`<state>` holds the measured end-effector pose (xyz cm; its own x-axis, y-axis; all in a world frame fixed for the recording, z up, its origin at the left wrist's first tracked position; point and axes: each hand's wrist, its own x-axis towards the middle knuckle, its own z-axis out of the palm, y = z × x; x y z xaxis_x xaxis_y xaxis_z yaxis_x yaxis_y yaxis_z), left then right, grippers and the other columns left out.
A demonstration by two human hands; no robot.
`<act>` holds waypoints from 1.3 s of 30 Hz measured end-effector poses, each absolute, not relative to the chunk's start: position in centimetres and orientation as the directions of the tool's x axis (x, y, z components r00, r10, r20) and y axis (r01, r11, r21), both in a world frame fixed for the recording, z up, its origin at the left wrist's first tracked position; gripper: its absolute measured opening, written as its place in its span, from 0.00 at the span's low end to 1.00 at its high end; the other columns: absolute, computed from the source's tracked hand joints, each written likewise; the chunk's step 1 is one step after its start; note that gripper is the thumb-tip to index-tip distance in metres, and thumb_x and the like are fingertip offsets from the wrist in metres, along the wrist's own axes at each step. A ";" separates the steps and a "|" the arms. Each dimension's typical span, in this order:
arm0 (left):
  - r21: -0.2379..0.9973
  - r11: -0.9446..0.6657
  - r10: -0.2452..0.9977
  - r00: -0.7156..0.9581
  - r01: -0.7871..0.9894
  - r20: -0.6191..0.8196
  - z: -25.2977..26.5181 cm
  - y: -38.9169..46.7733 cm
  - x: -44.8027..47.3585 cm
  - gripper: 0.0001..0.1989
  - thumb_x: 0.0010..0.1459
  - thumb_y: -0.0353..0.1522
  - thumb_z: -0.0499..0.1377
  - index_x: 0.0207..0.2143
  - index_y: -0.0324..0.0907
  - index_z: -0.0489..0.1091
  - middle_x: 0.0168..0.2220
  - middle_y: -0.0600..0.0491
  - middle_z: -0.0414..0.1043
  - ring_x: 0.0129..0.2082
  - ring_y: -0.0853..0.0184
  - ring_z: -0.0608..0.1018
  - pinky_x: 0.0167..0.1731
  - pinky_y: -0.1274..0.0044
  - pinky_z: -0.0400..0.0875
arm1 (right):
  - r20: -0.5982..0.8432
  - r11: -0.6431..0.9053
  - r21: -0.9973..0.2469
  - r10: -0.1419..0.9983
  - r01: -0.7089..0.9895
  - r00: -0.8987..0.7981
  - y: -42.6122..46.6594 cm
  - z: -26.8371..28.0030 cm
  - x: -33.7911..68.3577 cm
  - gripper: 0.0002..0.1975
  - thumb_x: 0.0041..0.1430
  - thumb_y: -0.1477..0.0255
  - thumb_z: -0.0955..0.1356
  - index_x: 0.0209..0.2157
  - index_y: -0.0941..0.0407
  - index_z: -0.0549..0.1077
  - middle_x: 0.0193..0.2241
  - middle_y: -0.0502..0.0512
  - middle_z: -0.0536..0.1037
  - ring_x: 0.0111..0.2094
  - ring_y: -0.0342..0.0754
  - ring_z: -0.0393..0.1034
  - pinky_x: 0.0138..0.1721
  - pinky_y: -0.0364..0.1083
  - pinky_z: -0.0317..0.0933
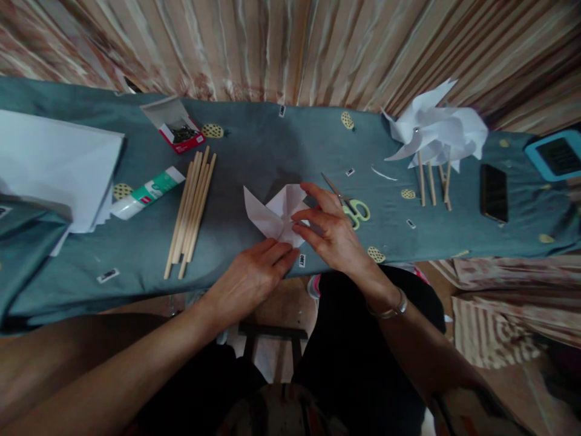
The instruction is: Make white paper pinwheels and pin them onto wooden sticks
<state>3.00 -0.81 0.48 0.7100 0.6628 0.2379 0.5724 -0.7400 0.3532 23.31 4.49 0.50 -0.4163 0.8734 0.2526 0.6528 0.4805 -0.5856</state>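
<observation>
A white paper pinwheel with folded blades lies on the cloth in front of me, between both hands. My left hand grips its near edge, fingers closed on the paper. From the right, my right hand reaches over the pinwheel, thumb and fingers bent together at its middle. Whether a small pin sits between those fingertips I cannot make out. Just beyond the right hand lie scissors with light green handles. Several wooden sticks rest side by side to the left.
A glue tube, an open red box of small metal pieces and white paper sheets lie left. Finished pinwheels on sticks, a black phone and a blue-framed device are at right. A curtain hangs behind.
</observation>
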 end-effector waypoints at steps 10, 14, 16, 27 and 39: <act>0.409 -0.718 0.689 0.656 0.563 0.307 -0.1 -1.0 3.1 0.14 0.64 0.21 0.52 0.51 0.30 0.67 0.44 0.43 0.75 0.43 0.62 0.78 0.43 0.71 0.79 | 0.267 0.481 -0.590 0.874 0.648 -0.406 4.2 0.7 23.4 0.05 0.62 0.70 0.69 0.39 0.48 0.77 0.61 0.48 0.67 0.62 0.58 0.61 0.64 0.63 0.57; 0.450 -0.699 0.706 0.636 0.556 0.312 -0.1 -1.1 3.2 0.13 0.64 0.22 0.53 0.51 0.29 0.67 0.43 0.43 0.75 0.43 0.61 0.78 0.43 0.70 0.79 | 0.284 0.495 -0.569 0.868 0.657 -0.408 3.8 0.7 23.2 0.06 0.63 0.71 0.68 0.37 0.47 0.78 0.60 0.47 0.68 0.63 0.57 0.60 0.62 0.62 0.61; 0.479 -0.680 0.721 0.626 0.556 0.297 -0.1 -1.1 3.2 0.13 0.65 0.23 0.53 0.51 0.31 0.68 0.43 0.43 0.75 0.44 0.62 0.78 0.43 0.70 0.79 | 0.299 0.518 -0.548 0.855 0.657 -0.424 3.7 0.7 23.1 0.07 0.63 0.72 0.68 0.38 0.49 0.79 0.61 0.48 0.67 0.62 0.57 0.60 0.61 0.61 0.63; 0.639 -0.565 0.789 0.569 0.522 0.232 -0.7 -0.9 3.4 0.13 0.66 0.26 0.52 0.50 0.38 0.71 0.44 0.47 0.76 0.45 0.64 0.79 0.45 0.70 0.78 | 0.310 0.552 -0.487 0.834 0.677 -0.457 3.1 0.6 23.2 0.09 0.65 0.71 0.65 0.39 0.52 0.79 0.63 0.54 0.66 0.63 0.59 0.60 0.64 0.63 0.58; 0.659 -0.542 0.798 0.565 0.522 0.208 -0.6 -0.8 3.5 0.12 0.66 0.27 0.52 0.49 0.39 0.71 0.44 0.48 0.76 0.45 0.64 0.79 0.45 0.70 0.78 | 0.322 0.584 -0.452 0.811 0.674 -0.488 3.1 0.5 23.1 0.10 0.65 0.73 0.65 0.40 0.54 0.79 0.61 0.58 0.67 0.62 0.59 0.60 0.61 0.62 0.62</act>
<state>3.50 -0.83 -0.58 0.5654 0.7981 0.2083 0.5217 -0.5417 0.6591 23.14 3.13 0.51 -0.4875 0.8115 0.3222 0.6742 0.5844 -0.4516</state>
